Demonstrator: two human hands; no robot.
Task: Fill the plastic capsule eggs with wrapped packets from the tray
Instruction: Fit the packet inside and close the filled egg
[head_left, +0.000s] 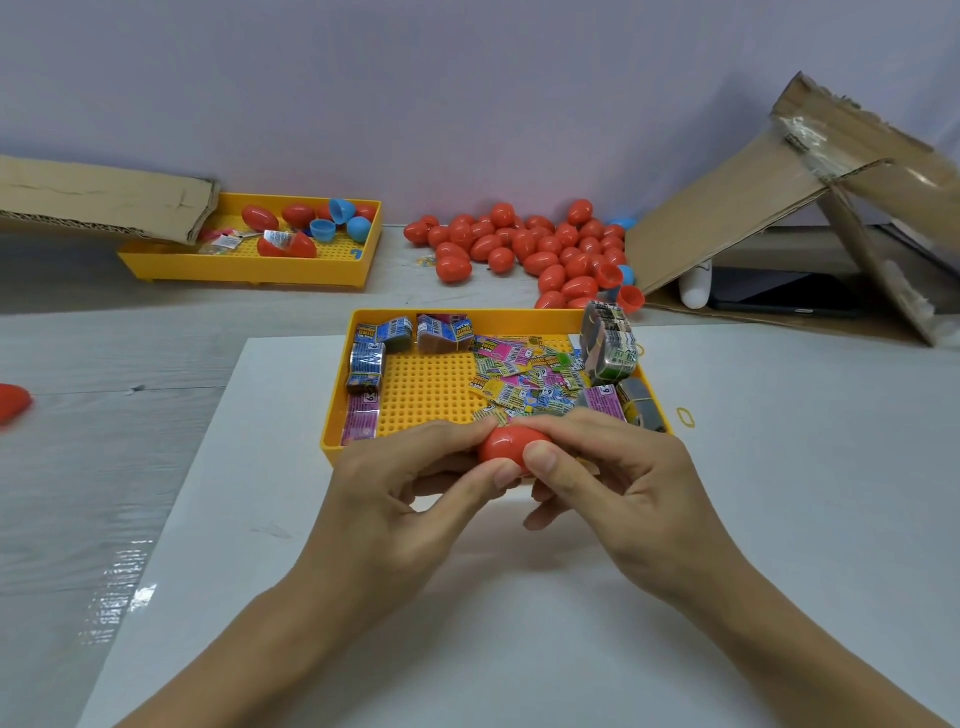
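Note:
Both hands hold one red capsule egg (506, 447) just in front of the near yellow tray (426, 395). My left hand (405, 488) grips its left end with thumb and fingers. My right hand (618, 483) pinches its right end, thumb on top. The egg looks closed; what is inside is hidden. The tray holds loose colourful wrapped packets (524, 379) on its right side and banded packet bundles (366, 364) along the left and back. A tall banded bundle (608, 343) stands at its back right corner.
A heap of red eggs (524, 247) lies behind the tray, with open red and blue halves (621, 283) beside it. A second yellow tray (249, 265) at back left holds eggs and halves. Cardboard flaps (779, 208) stand right and far left. A rubber band (685, 417) lies right.

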